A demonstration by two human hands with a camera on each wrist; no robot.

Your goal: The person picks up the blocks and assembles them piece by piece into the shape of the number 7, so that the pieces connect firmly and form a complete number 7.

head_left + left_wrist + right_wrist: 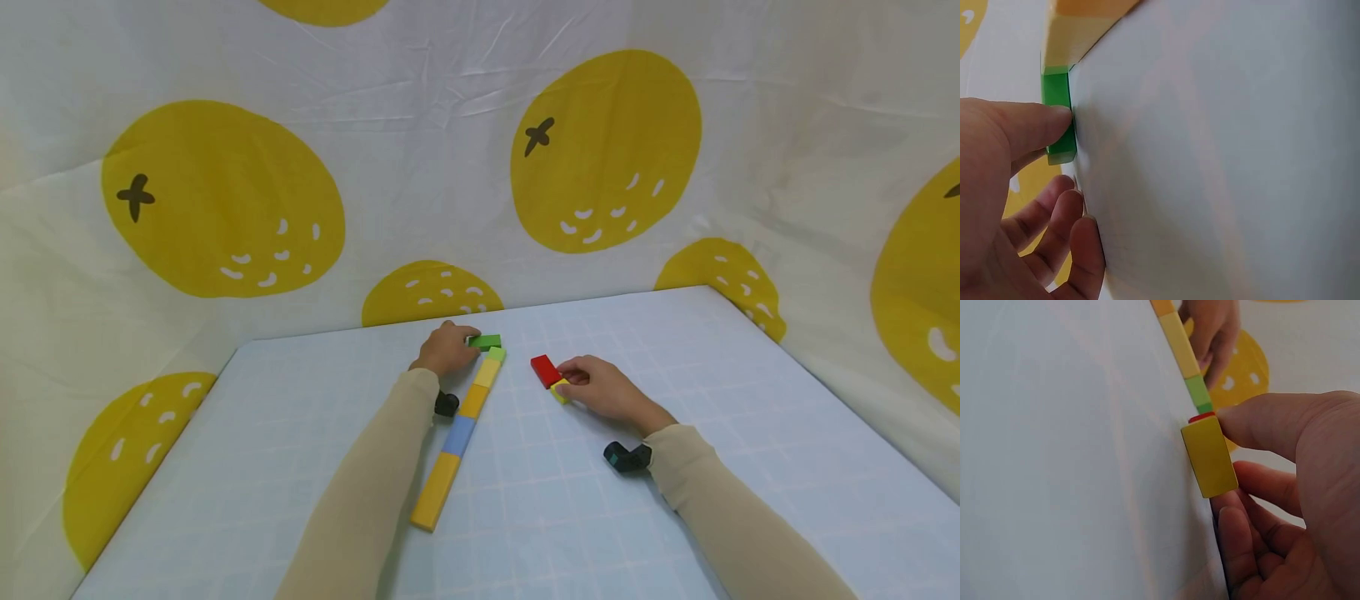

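Note:
A slanting row of blocks on the table includes a blue block [459,435], orange ones and a light green block [497,354] at its far end. The left hand [447,348] pinches a green block [487,342] lying crosswise at that end; in the left wrist view its thumb lies on the green block [1059,140], other fingers bent below. To the right, the right hand [606,389] holds a yellow block [560,391] between thumb and finger, at the near end of a red block [544,371]. The right wrist view shows the yellow block [1210,457] close up.
The table [315,533] has a pale cloth with a faint grid. A white curtain [420,167] with large yellow fruit prints hangs behind and at both sides. Dark devices are strapped at both wrists, the left one [447,405] close to the row of blocks.

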